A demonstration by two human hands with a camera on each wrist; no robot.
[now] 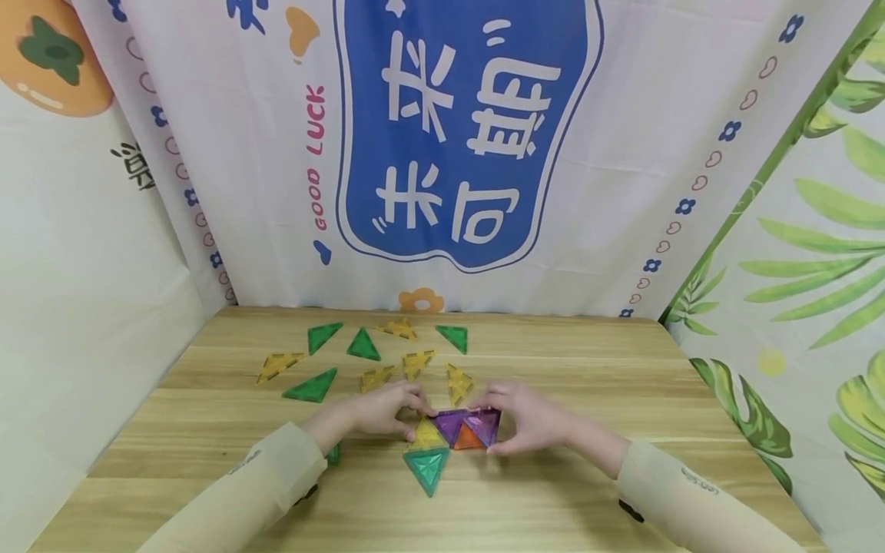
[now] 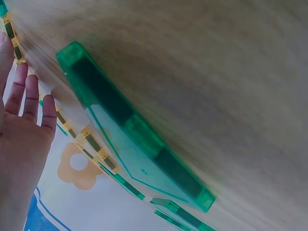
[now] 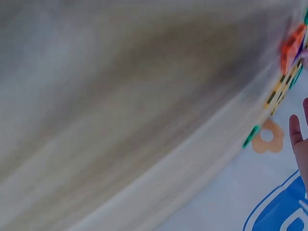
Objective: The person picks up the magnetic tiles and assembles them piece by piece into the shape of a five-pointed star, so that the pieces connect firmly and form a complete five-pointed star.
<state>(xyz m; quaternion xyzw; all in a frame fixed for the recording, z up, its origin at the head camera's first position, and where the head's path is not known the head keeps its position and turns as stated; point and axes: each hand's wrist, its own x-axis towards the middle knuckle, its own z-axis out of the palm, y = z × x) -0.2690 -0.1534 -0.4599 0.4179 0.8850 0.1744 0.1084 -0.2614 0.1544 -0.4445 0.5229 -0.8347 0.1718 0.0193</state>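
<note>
Your left hand (image 1: 387, 409): thumb and fingers apart, touching yellow triangle (image 1: 430, 438). Your right hand (image 1: 524, 420): thumb and fingers clamped on rightmost purple triangle (image 1: 486, 425).

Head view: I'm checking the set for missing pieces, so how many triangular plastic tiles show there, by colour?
Green triangular plastic tiles: 5 (one partly hidden by the left sleeve)
Teal triangular plastic tile: 1
Yellow triangular plastic tiles: 6
Purple triangular plastic tiles: 2
Orange triangular plastic tile: 1
Total: 15 visible
</note>
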